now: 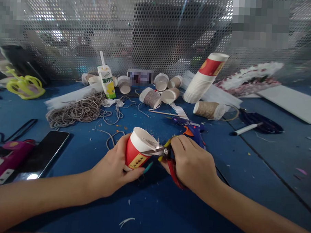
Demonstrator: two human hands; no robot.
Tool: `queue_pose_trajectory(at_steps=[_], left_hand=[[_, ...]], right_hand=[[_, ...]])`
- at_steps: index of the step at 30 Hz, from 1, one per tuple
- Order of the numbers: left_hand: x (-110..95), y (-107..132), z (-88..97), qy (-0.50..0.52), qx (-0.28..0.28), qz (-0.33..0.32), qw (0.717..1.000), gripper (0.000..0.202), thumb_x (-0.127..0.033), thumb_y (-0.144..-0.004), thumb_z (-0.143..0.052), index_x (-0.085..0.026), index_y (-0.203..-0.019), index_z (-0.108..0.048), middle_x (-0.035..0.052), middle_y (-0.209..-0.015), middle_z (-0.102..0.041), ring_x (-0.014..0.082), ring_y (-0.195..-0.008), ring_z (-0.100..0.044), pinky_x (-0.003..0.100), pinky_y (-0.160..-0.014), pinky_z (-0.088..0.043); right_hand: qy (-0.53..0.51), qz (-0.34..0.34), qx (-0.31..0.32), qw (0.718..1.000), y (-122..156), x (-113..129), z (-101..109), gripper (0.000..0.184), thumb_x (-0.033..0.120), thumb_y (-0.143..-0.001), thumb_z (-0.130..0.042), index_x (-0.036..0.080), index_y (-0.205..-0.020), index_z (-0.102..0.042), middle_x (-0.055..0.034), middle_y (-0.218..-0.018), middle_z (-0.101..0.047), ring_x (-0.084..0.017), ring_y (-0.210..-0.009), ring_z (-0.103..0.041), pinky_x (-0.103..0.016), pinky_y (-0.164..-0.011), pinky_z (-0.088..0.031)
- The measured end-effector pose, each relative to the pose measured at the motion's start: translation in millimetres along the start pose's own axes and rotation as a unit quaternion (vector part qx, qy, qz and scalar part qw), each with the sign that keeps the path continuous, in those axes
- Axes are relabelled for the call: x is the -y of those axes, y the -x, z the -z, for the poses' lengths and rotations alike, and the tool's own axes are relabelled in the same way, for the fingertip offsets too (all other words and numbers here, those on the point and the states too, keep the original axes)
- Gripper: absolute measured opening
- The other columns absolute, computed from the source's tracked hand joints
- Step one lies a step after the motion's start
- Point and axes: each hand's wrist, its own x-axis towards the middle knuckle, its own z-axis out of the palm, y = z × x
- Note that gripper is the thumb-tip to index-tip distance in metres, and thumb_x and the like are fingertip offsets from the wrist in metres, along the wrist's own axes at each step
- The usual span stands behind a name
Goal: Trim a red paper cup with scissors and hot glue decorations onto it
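Note:
My left hand (110, 171) is wrapped round a red and white paper cup (136, 148), its mouth tilted up and toward the right. In my right hand (191, 159) is a pair of scissors (172, 168) with red and yellow on its handles. The scissor blades are parted at the cup's rim, one over the mouth and the other across the outer wall. Whether the blades have cut into the paper I cannot tell. Behind my right hand lies a blue glue gun (193, 126) with an orange trigger.
A tangled heap of grey cord (77, 109), a drink carton (107, 81) and a stack of paper cups (202, 80) stand toward the back. Several cord-wrapped cups (151, 97) lie between them. On the left are a phone (49, 153) and a magenta glue gun (11, 160); a marker (245, 129) lies right.

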Motion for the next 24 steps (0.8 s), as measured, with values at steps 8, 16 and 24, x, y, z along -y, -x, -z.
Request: queue_pose_trajectory(at_steps=[8,16,24], left_hand=[[-1.9,0.3,2.5,0.081,0.047,0.042,0.995,0.071,-0.039,-0.073,-0.06,-0.015,-0.127,-0.021,0.0115,-0.101,-0.061,0.0173,-0.061,-0.066,0.033,-0.064,-0.054],[2.9,-9.7,14.5,0.274,0.09,0.005,0.957,0.06,-0.036,-0.067,-0.068,-0.019,-0.117,-0.041,0.0073,-0.103,-0.062,0.0227,-0.089,-0.062,0.035,-0.077,-0.052],[3.3,-13.2,6.2,0.472,0.195,0.086,0.855,0.056,-0.021,-0.064,-0.073,-0.02,-0.112,-0.044,0.0051,-0.105,-0.064,0.02,-0.094,-0.063,0.033,-0.08,-0.052]], right_hand=[[-0.003,-0.011,-0.022,1.0,4.6,-1.7,-1.9,0.023,0.012,-0.078,-0.037,0.016,-0.061,-0.053,-0.0015,-0.049,-0.048,-0.014,-0.046,-0.045,-0.023,-0.045,-0.029],[-0.105,-0.021,-0.01,0.994,0.4,-7.5,-4.0,0.019,0.008,-0.069,-0.036,0.018,-0.058,-0.047,0.0006,-0.049,-0.046,-0.012,-0.044,-0.041,-0.02,-0.044,-0.028],[-0.08,0.012,0.007,0.997,-0.8,-7.0,-3.2,0.014,0.014,-0.071,-0.04,0.016,-0.063,-0.051,-0.0017,-0.053,-0.047,-0.014,-0.049,-0.046,-0.022,-0.046,-0.032]])
